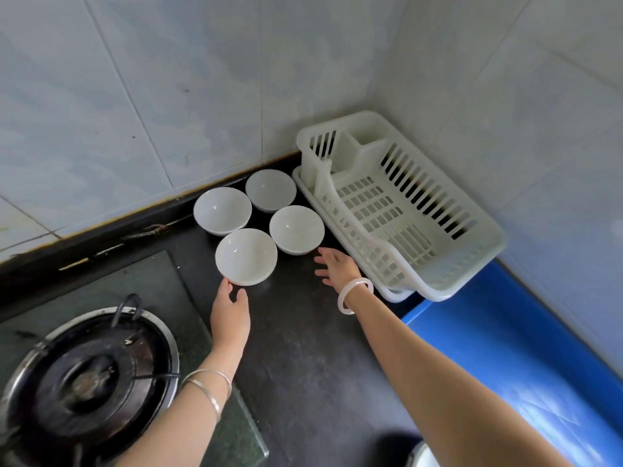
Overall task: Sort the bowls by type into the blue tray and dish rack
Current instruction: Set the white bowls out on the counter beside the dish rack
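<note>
Four white bowls sit clustered on the dark counter. Her left hand [230, 313] has its spread fingers touching the nearest bowl [246, 256] — not gripping. Her right hand [338, 268] hovers open, empty, beside another bowl [296, 229]; the dish rack [397, 210] stands just right of those fingers, the blue tray [526, 358] nearer her.

Four white bowls [259, 224] upright, clustered beside white dish rack [397, 210]; blue tray [526, 348] right.

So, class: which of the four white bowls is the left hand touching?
The nearest bowl; left hand fingertips meet its near rim. The other three sit untouched.
</note>
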`<action>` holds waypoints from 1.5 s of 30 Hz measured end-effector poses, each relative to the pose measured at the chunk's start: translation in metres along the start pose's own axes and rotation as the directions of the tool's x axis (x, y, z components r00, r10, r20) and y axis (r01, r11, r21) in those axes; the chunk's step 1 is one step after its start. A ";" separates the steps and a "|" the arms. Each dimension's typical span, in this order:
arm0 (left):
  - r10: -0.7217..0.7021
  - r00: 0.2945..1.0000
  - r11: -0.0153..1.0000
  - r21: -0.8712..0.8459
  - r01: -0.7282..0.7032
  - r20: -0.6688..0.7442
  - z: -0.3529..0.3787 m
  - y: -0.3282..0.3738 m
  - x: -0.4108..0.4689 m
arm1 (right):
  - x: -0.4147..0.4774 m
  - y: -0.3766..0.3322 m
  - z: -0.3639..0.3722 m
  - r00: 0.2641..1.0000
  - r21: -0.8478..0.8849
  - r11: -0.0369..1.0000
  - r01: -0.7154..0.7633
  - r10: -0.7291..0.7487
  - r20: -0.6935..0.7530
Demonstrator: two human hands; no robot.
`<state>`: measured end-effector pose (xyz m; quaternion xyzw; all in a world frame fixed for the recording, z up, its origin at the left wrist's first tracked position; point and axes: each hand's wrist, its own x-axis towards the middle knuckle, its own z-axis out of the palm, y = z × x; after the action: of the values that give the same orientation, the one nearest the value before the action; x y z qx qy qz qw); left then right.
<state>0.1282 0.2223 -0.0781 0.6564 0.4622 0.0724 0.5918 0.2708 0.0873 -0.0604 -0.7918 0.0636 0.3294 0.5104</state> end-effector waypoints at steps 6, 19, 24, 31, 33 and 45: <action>0.085 0.971 0.941 0.301 -0.151 0.221 0.017 -0.004 -0.056 | -0.081 0.034 -0.046 0.990 -0.162 0.977 0.139 -0.136 0.030; 0.185 0.625 0.586 0.426 -0.689 0.758 0.107 -0.050 -0.193 | -0.236 0.189 -0.153 0.890 -0.643 0.732 -0.225 -0.115 -0.442; 0.138 0.540 0.560 0.385 -0.734 0.830 0.120 -0.062 -0.217 | -0.263 0.227 -0.154 0.878 -0.661 0.666 -0.346 -0.020 -0.479; 0.090 0.549 0.651 0.368 -0.664 0.831 0.119 -0.068 -0.220 | -0.258 0.232 -0.158 0.893 -0.703 0.613 -0.361 0.010 -0.450; 0.066 0.554 0.674 0.372 -0.638 0.830 0.119 -0.068 -0.219 | -0.256 0.229 -0.160 0.898 -0.699 0.623 -0.351 0.011 -0.440; -0.082 0.572 0.856 0.351 -0.380 0.817 0.114 -0.068 -0.216 | -0.268 0.228 -0.163 0.888 -0.670 0.692 -0.269 -0.091 -0.451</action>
<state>0.0445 -0.0165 -0.0708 0.7812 0.0843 -0.3022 0.5397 0.0381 -0.2221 -0.0352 -0.9765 0.0862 0.1603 0.1152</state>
